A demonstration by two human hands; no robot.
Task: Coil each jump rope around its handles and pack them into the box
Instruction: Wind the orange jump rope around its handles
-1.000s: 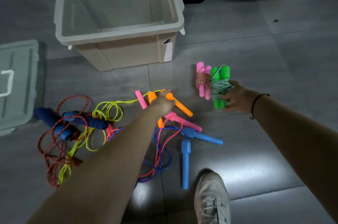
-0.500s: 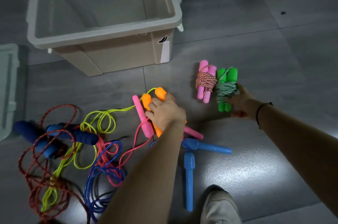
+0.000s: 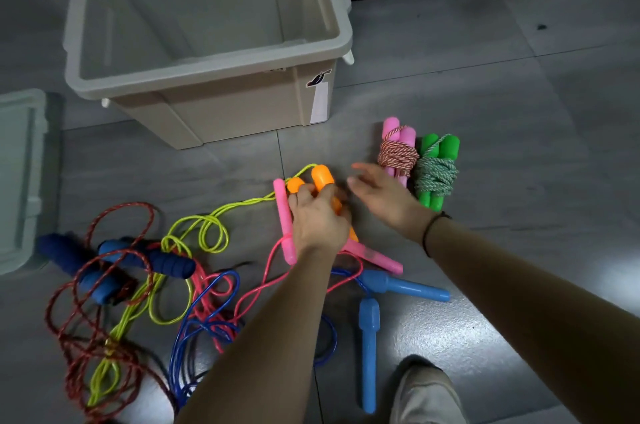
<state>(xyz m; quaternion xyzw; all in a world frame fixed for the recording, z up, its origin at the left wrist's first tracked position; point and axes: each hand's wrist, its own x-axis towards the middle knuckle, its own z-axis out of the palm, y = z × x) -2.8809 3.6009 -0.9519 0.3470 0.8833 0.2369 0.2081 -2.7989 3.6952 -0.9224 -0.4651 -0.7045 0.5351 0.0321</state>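
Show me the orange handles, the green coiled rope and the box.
orange handles (image 3: 322,177), head view, rounded end of one handle.
green coiled rope (image 3: 436,174), head view, the wound cord.
box (image 3: 207,70), head view, its near rim.

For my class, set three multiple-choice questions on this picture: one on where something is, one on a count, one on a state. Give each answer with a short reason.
1. Where is the green rope?
A in the box
B on the floor
C on the lid

2. How many ropes are coiled round their handles?
A one
B two
C four

3. The box is:
A open
B lidded
C tipped over

Answers:
1 B, it lies on the floor beside the pink bundle.
2 B, only the green rope and the pink bundle are wound; the other ropes lie loose.
3 A, its inside shows from above.
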